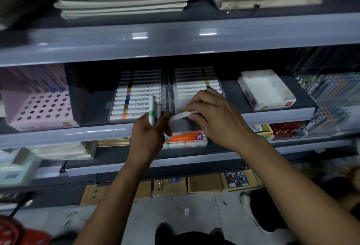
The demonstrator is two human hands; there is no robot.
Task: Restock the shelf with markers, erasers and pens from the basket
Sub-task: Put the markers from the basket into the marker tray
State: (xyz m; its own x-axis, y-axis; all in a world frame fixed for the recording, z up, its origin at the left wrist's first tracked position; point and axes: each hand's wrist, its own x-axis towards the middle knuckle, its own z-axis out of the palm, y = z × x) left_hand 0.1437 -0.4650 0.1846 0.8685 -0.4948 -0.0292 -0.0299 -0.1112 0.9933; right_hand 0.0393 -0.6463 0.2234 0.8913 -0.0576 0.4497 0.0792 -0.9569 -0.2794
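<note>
Currently, the left hand (149, 137) grips upright markers (152, 111) and the right hand (212, 114) pinches one white marker (182, 115) before the shelf (272, 115), above a box (185, 137) marked "36".

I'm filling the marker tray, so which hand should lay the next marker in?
Probably the right hand: it already pinches a single marker beside the tray, while the left hand grips several upright markers.

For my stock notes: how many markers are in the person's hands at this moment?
3: two upright in the left hand, a green-banded marker and a grey marker; one white marker in the right hand. More may be hidden.
</note>
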